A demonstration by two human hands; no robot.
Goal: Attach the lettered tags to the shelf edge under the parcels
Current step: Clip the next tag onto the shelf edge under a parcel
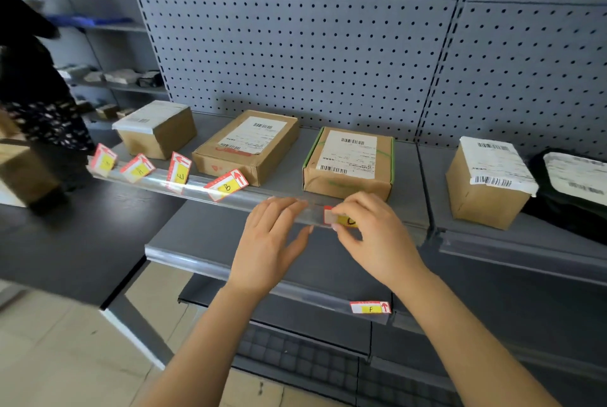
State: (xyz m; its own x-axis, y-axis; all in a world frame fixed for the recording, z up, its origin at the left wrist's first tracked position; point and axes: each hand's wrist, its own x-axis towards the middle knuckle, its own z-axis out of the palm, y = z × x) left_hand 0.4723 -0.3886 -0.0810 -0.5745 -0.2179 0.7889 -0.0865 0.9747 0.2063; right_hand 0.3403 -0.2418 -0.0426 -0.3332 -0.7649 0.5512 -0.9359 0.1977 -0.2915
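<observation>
- Head view: right hand at the clear shelf-edge strip, grip pinching a red-and-yellow tag against it, below the green-taped parcel.
- Left hand just beside, fingers loosely spread, fingertips resting on the strip, holding nothing.
- Further left on the same strip: four more tags standing tilted, among them tag B and tag E; the two farthest too blurred to read.
- Tag F seated flat on the lower shelf edge.
- Five parcels along the shelf.
</observation>
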